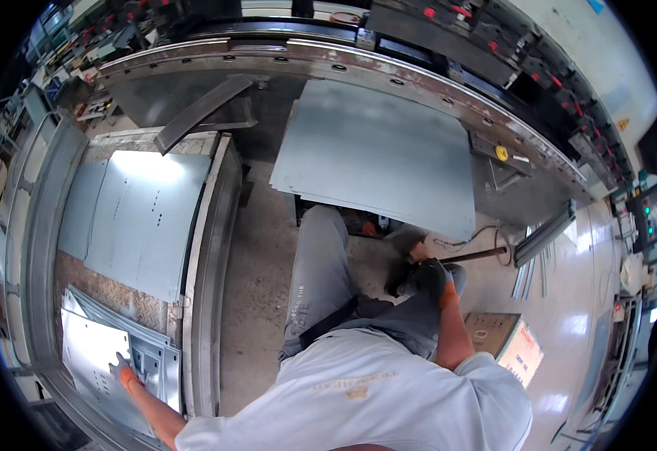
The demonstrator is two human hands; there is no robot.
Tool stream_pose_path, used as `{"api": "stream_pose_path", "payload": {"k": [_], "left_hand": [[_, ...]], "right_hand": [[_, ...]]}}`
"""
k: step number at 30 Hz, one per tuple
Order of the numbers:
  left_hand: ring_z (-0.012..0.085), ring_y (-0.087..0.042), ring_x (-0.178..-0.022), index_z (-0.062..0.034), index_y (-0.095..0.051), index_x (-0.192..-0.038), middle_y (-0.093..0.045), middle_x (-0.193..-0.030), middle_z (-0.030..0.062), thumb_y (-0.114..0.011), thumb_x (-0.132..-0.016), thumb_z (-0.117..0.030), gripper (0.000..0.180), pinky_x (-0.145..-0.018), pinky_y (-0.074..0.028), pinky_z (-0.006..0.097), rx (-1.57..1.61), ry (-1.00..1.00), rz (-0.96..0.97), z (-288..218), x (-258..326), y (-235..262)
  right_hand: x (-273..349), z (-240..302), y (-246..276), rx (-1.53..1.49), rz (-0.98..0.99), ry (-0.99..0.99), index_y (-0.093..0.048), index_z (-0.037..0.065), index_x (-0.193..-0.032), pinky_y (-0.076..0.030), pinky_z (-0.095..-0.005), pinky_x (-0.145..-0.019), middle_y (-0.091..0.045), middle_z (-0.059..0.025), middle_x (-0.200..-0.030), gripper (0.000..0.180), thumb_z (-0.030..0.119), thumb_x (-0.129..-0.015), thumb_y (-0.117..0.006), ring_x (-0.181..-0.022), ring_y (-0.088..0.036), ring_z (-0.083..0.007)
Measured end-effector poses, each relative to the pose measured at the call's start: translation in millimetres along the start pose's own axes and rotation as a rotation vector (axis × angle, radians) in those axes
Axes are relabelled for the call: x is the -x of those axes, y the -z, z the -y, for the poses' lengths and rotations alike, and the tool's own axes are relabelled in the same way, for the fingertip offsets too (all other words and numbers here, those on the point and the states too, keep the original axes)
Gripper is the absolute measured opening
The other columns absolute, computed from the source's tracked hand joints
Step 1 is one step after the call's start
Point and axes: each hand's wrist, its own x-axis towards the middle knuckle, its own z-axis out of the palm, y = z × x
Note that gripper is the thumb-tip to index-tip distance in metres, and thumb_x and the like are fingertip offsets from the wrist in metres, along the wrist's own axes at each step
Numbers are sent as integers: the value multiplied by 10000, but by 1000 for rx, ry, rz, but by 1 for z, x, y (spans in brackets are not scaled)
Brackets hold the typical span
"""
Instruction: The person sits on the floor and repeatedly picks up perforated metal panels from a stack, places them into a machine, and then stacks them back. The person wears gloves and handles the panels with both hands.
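My left hand (123,370), in a grey glove with an orange cuff, reaches out to the lower left. Its fingers lie spread on a shiny punched metal sheet (92,347), near that sheet's right edge. Under and beside it are more cut sheet-metal parts (155,359). My right hand (434,278), in a dark glove with an orange cuff, is by my right thigh. Close to it a brown rod (482,255) sticks out to the right; whether the hand grips it is unclear, as the fingers are hidden.
In front of my knees a stack of large grey metal sheets (377,150) lies against a long machine bed (313,54). Flat sheets with small holes (144,218) rest on a pallet at left, between steel beams (212,301). A cardboard box (501,338) stands on the floor at right.
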Motion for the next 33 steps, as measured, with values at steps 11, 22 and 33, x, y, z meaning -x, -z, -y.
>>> {"api": "stream_pose_path", "payload": {"k": [11,22,33], "left_hand": [[361,-373,-1450,-95,-445,-1506,-400,-1576,173,-750,-874,-244,717,-1184,-321,451,657,-1751,194,-427,437,24],[411,-199,-1526,-42,-287,-1580,-232,-1633,263,-527,-904,-691,967,-1241,-141,538,107,-1977,80,-485,636,24],[307,-423,-1427,-52,-454,-1494,-500,-1498,163,-737,-846,-133,713,-1181,-332,419,805,-1744,1045,-342,682,57]], "right_hand": [[13,69,-40,-616,-106,-189,-611,18,-1283,-578,-380,-807,-693,-146,-1169,348,240,-1017,-578,-982,-711,-280],[25,134,-93,-789,68,-195,-578,33,-1383,-567,-381,-915,-690,-164,-1226,447,293,-1020,-609,-1066,-699,-279],[31,170,-123,-1007,-375,-89,-632,-22,-1233,-553,-336,-864,-705,-96,-1136,375,133,-911,-745,-979,-677,-183]]}}
